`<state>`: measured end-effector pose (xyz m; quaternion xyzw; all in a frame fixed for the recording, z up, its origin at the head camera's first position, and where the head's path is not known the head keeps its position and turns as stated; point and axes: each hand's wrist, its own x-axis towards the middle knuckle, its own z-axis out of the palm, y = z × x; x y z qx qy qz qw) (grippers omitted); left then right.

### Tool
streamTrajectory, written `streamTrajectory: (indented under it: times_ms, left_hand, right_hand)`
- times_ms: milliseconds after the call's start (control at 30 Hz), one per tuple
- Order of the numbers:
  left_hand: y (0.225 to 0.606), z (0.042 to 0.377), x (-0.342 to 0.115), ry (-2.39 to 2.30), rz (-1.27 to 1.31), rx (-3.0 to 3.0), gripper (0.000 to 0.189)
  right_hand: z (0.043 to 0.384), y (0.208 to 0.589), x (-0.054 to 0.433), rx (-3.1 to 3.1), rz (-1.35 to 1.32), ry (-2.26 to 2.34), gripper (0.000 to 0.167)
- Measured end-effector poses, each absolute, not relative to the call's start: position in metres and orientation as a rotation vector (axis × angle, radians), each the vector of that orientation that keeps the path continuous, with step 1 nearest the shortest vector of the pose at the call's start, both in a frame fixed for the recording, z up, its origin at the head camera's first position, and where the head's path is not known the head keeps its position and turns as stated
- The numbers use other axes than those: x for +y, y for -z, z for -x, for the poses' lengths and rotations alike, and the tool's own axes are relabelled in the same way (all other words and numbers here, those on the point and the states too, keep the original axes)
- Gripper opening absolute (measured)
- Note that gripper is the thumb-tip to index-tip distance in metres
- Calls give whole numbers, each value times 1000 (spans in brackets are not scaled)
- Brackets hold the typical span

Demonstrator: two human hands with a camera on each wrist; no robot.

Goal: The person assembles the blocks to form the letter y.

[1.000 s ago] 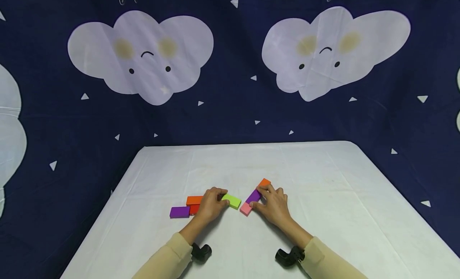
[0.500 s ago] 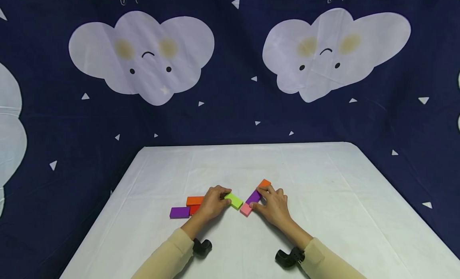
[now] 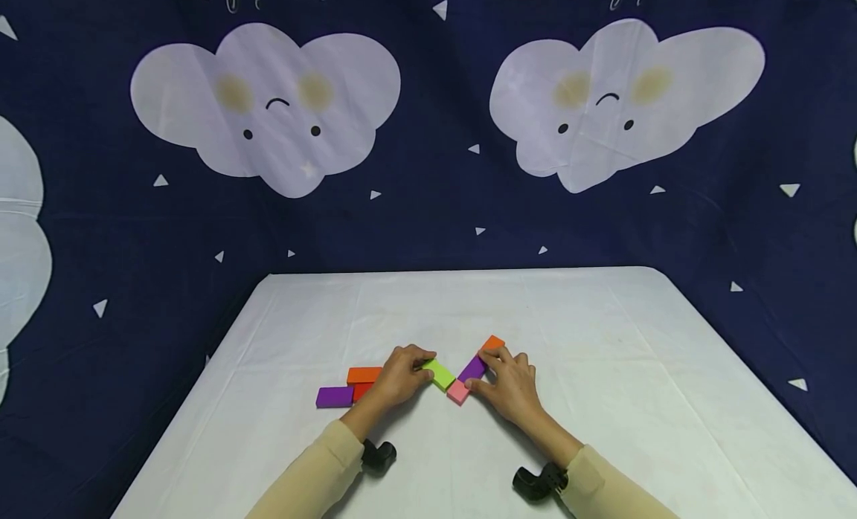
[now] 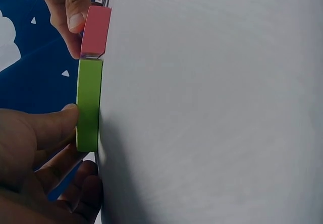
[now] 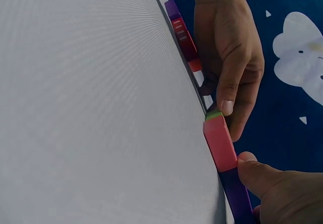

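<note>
Around the middle of the tabletop [image 3: 602, 355], the left hand [image 3: 400, 376] has its fingers pinching a lime green block [image 3: 440, 374], pink block [image 3: 458, 392] right by its 4 o'clock end. Right hand's [image 3: 512, 383] fingers hold the purple block [image 3: 472, 367] at the pink's 1 o'clock, then an orange block [image 3: 493, 340]; more blocks [image 3: 343, 397] sit at the left hand's 9 o'clock.

Navy bkgd cloth [image 3: 428, 207] w/ wht clouds [image 3: 268, 114] & triangles [image 3: 790, 189] behind wht tbl [image 3: 602, 340].
</note>
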<state>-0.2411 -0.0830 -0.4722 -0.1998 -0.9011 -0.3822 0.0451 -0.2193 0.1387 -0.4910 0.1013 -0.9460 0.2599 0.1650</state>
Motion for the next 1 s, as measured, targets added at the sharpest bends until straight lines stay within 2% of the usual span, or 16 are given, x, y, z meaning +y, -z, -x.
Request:
streamTrajectory:
  times_ms: [700, 1000]
  left_hand:
    - [470, 241, -82, 1183, 633, -2761, 33]
    - [460, 233, -84, 1246, 545, -2723, 34]
  right_hand:
    - [220, 492, 139, -2698, -291, -753, 60]
    - [219, 491, 139, -2695, -291, -744, 61]
